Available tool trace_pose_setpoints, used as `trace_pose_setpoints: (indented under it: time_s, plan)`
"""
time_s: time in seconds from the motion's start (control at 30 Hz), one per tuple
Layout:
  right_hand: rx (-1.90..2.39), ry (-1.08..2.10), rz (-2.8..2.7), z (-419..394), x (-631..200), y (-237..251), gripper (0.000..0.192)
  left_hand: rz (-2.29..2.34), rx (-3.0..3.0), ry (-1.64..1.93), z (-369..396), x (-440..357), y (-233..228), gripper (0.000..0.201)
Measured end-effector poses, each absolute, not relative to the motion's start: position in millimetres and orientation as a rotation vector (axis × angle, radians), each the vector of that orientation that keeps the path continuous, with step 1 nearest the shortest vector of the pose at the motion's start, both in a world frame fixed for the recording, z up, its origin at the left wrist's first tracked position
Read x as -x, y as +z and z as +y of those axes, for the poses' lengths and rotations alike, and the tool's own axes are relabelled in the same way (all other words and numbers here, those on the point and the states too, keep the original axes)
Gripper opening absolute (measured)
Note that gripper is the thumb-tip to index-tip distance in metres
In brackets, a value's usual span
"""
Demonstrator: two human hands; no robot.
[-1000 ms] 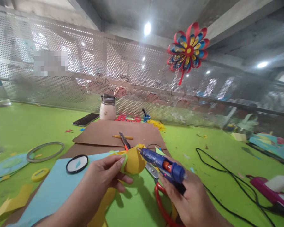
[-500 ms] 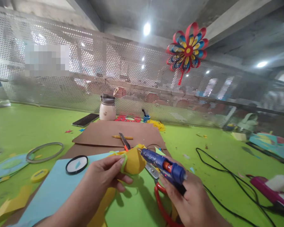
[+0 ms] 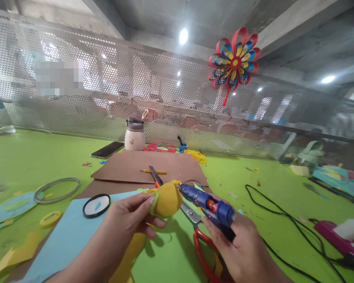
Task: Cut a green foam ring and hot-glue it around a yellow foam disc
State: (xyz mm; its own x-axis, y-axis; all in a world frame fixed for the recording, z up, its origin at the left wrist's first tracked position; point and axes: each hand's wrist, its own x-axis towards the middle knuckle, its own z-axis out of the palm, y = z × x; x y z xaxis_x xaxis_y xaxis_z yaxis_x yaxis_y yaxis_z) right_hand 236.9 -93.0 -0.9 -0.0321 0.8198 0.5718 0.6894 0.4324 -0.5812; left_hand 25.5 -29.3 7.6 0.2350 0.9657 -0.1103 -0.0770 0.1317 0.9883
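Note:
Between the thumb and fingers of my left hand (image 3: 135,218) is a rounded yellow paper piece (image 3: 167,199) with a light green rim. My right hand (image 3: 242,239) grips a blue glue gun (image 3: 206,202), its nozzle pointing left at the right side of the yellow piece. Whether the nozzle touches the paper I cannot tell. Partly under the glue gun and my right hand lie red-handled scissors (image 3: 205,251), blades toward the yellow piece. Beyond my hands, a utility knife (image 3: 155,175) crosses a yellow-orange pencil-like stick (image 3: 162,171) on brown card (image 3: 177,163).
On light blue paper (image 3: 63,236) lies a black-rimmed disc (image 3: 96,205), left of my left arm. A grey ring (image 3: 57,190) and a yellow tape roll (image 3: 50,219) sit farther left. A black cord (image 3: 283,212) loops at right near a magenta tool (image 3: 333,236). A jar-shaped bottle (image 3: 135,135) stands behind.
The yellow piece looks rounder and smoother at its right side. The glue gun has shifted slightly right, along with a small shift of the whole view. Both hands keep their holds.

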Motion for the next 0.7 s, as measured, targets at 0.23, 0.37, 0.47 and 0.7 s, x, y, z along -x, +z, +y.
trace_pose_setpoints:
  time_s: [0.23, 0.37, 0.47, 0.7]
  plan:
    - [1.277, 0.217, -1.782, -94, -234, -1, 0.029, 1.009, -1.179, 0.989, -30, -27, 4, 0.026]
    - [1.249, 0.244, -1.79, -95, -229, 0, 0.031, 1.009, -1.171, 0.978, -30, -29, 3, 0.025]
    - [1.199, 0.26, -1.794, -97, -225, -2, 0.032, 1.01, -1.172, 0.971, -30, -29, 3, 0.024]
    - [1.093, 0.207, -1.866, -100, -228, -4, 0.043, 1.027, -1.155, 0.955, -30, -28, 6, 0.025]
